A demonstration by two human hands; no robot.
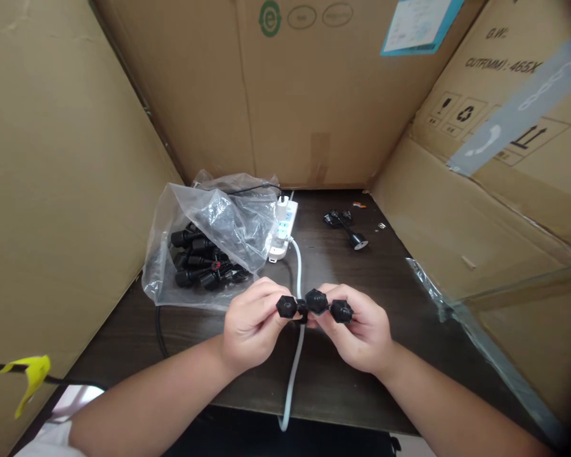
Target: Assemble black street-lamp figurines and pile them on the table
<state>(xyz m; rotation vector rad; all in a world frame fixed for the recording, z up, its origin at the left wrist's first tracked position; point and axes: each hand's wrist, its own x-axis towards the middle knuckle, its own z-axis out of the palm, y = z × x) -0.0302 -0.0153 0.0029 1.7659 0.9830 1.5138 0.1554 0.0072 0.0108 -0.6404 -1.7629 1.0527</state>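
Observation:
Held in front of me over the table is a black three-legged piece [316, 301] like a small tripod, with faceted, roughly hexagonal ends facing me. My left hand [254, 325] is closed, thumb and fingers pinching its left leg. On the other side, my right hand [361, 327] has its fingers wrapped around the middle and right legs. The parts behind the ends are mostly hidden by my fingers. Left of my hands, a clear plastic bag [228, 222] lies with several black pieces [202, 260] in it. Another black piece [358, 241] with a round end lies at the back right.
A white power strip [278, 244] stands beside the bag, and its white cable [298, 355] runs under my hands over the front edge. Cardboard walls [314, 95] enclose the dark table [356, 393] on three sides. A yellow tag [32, 377] hangs on a black cord at left.

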